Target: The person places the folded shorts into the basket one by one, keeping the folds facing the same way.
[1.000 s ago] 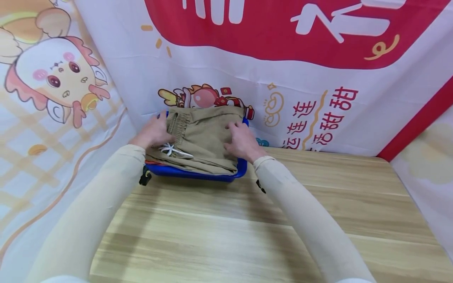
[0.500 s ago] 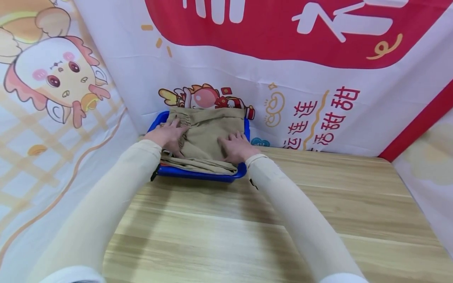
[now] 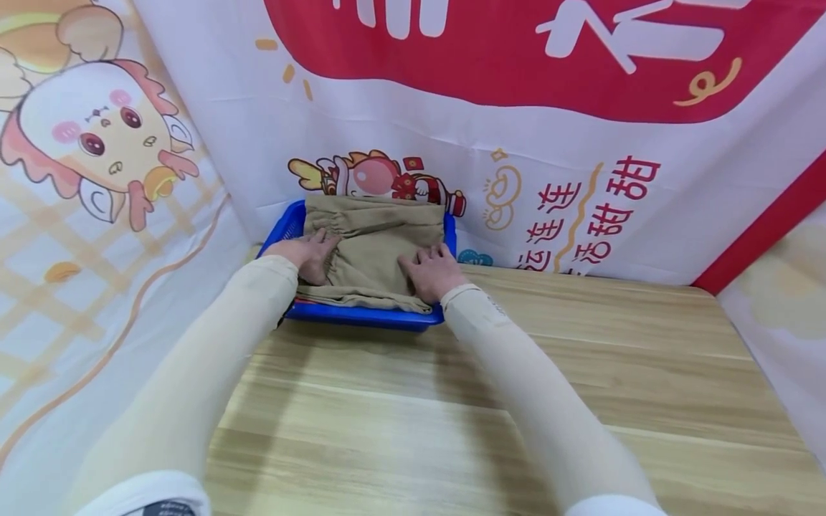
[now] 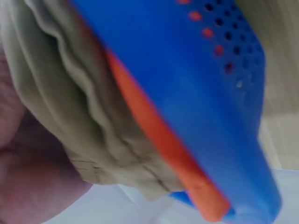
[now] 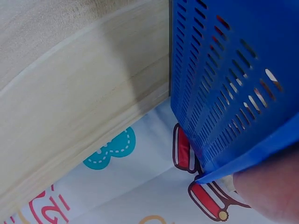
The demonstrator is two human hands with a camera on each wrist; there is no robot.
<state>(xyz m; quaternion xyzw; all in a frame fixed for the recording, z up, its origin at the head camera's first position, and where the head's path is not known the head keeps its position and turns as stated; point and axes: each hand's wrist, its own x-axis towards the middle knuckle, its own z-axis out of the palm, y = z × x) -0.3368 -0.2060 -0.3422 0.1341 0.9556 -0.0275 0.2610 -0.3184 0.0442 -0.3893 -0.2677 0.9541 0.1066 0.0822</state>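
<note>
Folded khaki drawstring shorts (image 3: 381, 244) lie on top in a blue perforated plastic basket (image 3: 361, 316). My left hand (image 3: 311, 256) rests on the waistband side of the shorts, fingers spread over the gathered elastic. Toward the other side, my right hand (image 3: 431, 272) presses on the cloth with its fingers slightly bent. In the left wrist view an orange cloth (image 4: 154, 126) shows between the shorts and the basket rim. The right wrist view has the basket's slotted side wall (image 5: 219, 79), with part of a hand over its rim.
The basket stands at the back of a wood-grain table (image 3: 387, 416), against a printed white and red cloth backdrop (image 3: 516, 129). Another printed cloth (image 3: 116, 215) hangs along the left side.
My left hand has moved right from the basket's left edge onto the shorts, and the white drawstring is now hidden. My right hand has shifted slightly down and left on the cloth.
</note>
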